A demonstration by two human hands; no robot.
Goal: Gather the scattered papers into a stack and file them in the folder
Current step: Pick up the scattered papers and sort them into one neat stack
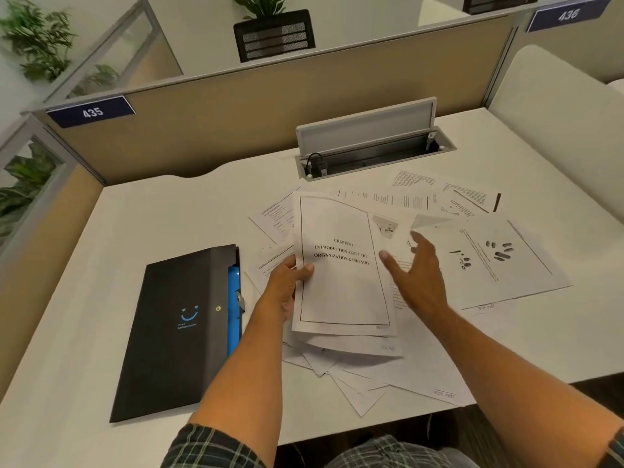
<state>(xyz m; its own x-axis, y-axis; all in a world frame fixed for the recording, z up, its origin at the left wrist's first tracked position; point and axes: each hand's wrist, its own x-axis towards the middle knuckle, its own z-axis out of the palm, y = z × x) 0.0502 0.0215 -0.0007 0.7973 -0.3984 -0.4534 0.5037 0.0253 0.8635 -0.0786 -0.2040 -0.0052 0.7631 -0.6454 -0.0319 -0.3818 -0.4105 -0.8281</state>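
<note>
My left hand (pixel 287 285) grips the left edge of a small stack of papers (pixel 341 282), thumb on top of the title page that reads "Chapter 1 Introduction". The stack is lifted a little above the desk. My right hand (pixel 417 268) hovers open just right of it, fingers spread over the loose sheets. Several scattered papers (pixel 499 261) lie fanned across the white desk (pixel 141 214) to the right, behind and below the stack. A black folder (pixel 175 329) with a blue smile mark and a blue inner edge lies shut at the left.
An open cable tray (pixel 368 153) with a raised grey lid sits in the desk behind the papers. A tan partition (pixel 270 106) closes the far side, a white panel (pixel 557 106) the right. Some sheets overhang the desk's front edge (pixel 422 403).
</note>
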